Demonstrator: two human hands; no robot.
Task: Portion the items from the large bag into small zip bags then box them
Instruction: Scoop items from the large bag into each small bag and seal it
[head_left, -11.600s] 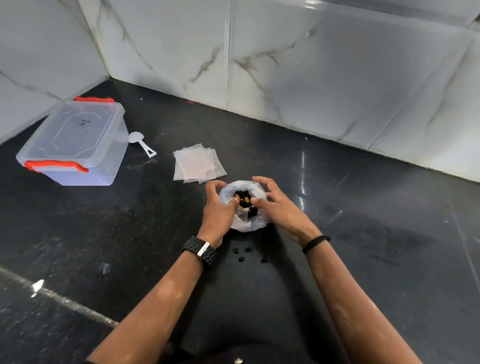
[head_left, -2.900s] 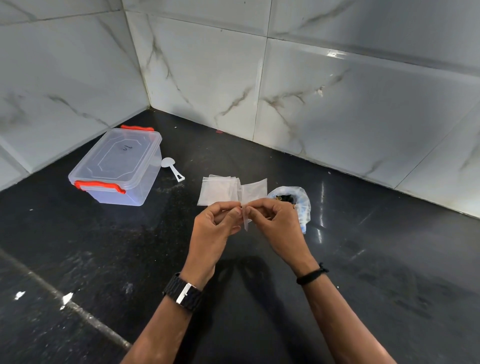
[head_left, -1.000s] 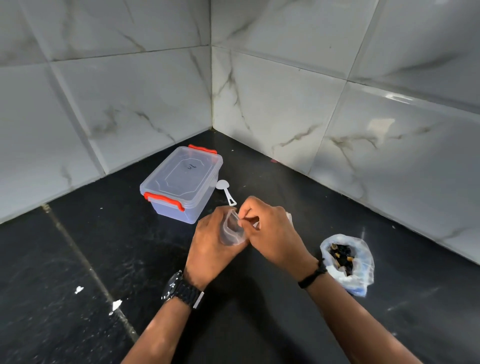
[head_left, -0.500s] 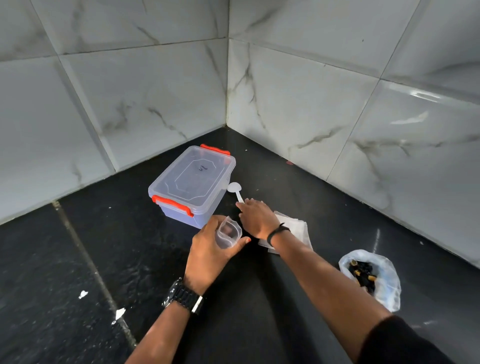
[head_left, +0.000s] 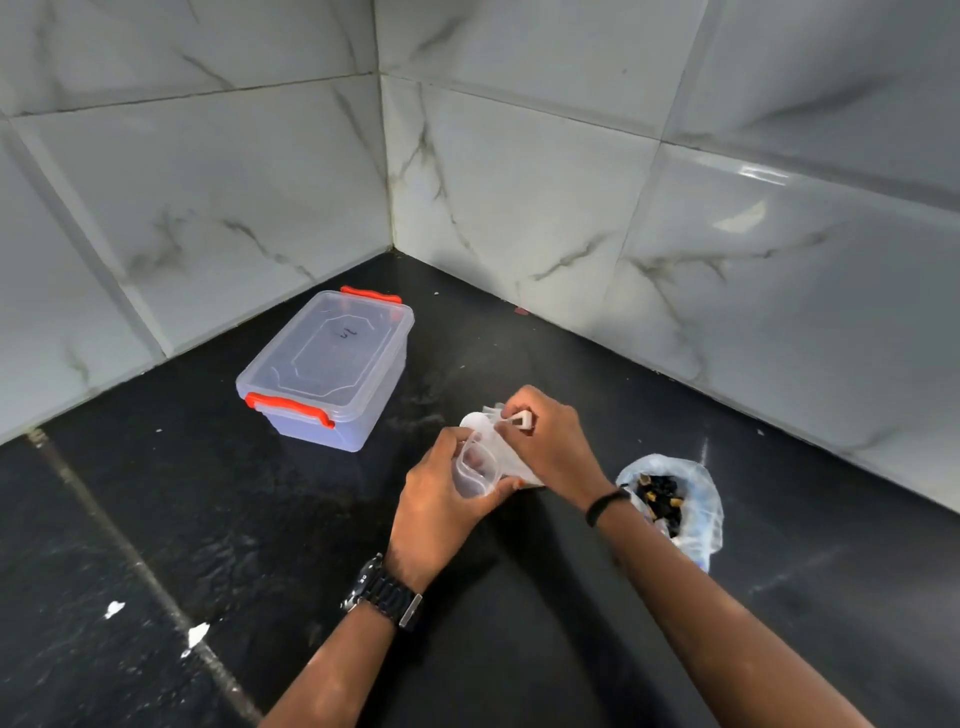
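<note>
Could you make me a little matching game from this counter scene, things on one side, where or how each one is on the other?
Things:
1. plastic box
2. small zip bag
3. white scoop
4. large bag

States:
A. held open in the left hand
B. lid shut, orange clips
C. open on the counter, dark pieces inside
D. gripped by the right hand

Pairs: 1-B, 2-A, 3-D, 4-C

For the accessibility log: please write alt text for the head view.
A person's left hand holds open a small clear zip bag while the right hand grips a white plastic scoop. A lidded clear plastic box with orange clasps sits left; an open bag of dark pieces sits right.
</note>
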